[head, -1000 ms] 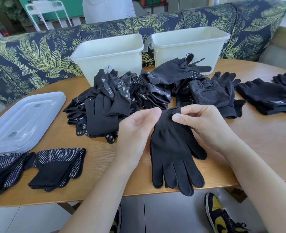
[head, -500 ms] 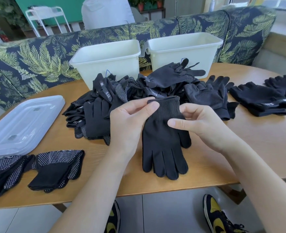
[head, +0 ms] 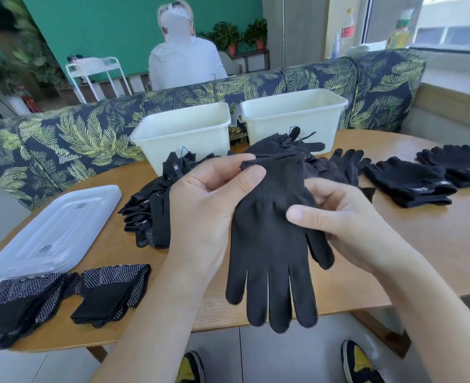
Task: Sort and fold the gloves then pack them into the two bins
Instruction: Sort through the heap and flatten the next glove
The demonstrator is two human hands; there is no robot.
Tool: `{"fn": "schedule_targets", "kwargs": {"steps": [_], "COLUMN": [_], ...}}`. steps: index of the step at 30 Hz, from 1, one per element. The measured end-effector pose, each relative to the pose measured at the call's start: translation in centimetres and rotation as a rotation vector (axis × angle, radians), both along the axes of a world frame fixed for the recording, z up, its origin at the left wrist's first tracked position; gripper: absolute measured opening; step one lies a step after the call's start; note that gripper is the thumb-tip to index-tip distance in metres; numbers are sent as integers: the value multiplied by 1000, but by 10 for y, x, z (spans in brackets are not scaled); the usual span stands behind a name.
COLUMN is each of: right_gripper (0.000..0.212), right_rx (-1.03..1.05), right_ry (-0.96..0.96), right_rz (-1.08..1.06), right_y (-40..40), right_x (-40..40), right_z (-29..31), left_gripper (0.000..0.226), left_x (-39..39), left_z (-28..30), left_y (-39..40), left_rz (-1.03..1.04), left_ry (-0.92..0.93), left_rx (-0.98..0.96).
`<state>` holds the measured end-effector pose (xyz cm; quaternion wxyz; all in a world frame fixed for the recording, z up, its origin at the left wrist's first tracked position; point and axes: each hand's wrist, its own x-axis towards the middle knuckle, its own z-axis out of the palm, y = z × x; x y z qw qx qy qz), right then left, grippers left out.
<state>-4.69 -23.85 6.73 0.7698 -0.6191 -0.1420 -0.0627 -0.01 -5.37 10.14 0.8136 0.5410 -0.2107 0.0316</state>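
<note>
A plain black knit glove is held above the near edge of the round wooden table, its cuff pinched by the left hand and its palm gripped by the right hand. Behind it lies a heap of black gloves, then two white plastic bins.

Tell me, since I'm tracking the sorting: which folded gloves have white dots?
The dotted folded gloves at the table's near-left edge, below the clear lid; the folded gloves on the right are plain black.
</note>
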Motion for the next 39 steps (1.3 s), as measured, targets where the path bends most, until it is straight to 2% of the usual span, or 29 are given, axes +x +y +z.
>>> {"fn": "schedule_targets", "kwargs": {"steps": [2, 5, 7, 9, 11, 14, 16, 18, 21, 24, 31, 36, 39], "right_gripper": [32, 25, 22, 28, 41, 37, 33, 45, 66, 72, 70, 47, 40], "right_rx": [-85, -238, -503, -763, -849, -1005, -1066, -1137, -1265, -1293, -1278, -1177, -1145], "right_ry": [96, 264, 298, 275, 219, -84, -249, -250, -169, -163, -159, -246, -199], "right_rz": [-1, -46, -152, -313, -459, -616, -479, -268, -134, -141, -206, -213, -272], "right_y": [-3, -7, -10, -12, -10, -6, 0, 4, 3, 3, -7, -15, -25], "right_x": [7, 23, 35, 42, 42, 31, 18, 3, -9, -13, -30, -40, -45], "right_z": [-12, -37, -54, -64, -64, -61, -61, -69, -84, -87, -87, -83, -82], "left_gripper": [16, 25, 31, 37, 37, 31, 28, 25, 22, 19, 19, 23, 25], "left_x": [8, 31, 45, 57, 65, 75, 80, 82, 77, 60, -1, -31, -39], "left_z": [-11, -42, -63, -79, -86, -87, -85, -82, -77, -72, -89, -105, -112], "left_y": [-1, -3, -4, -4, -4, -5, -7, -8, -8, -5, 13, 21, 25], "left_rz": [64, 168, 174, 153, 151, 148, 137, 124, 117, 89, 124, 123, 98], "left_ry": [34, 95, 176, 232, 204, 100, 29, -34, -88, -91, -148, -252, -289], "left_rx": [49, 287, 421, 499, 571, 708, 777, 833, 858, 817, 718, 763, 764]}}
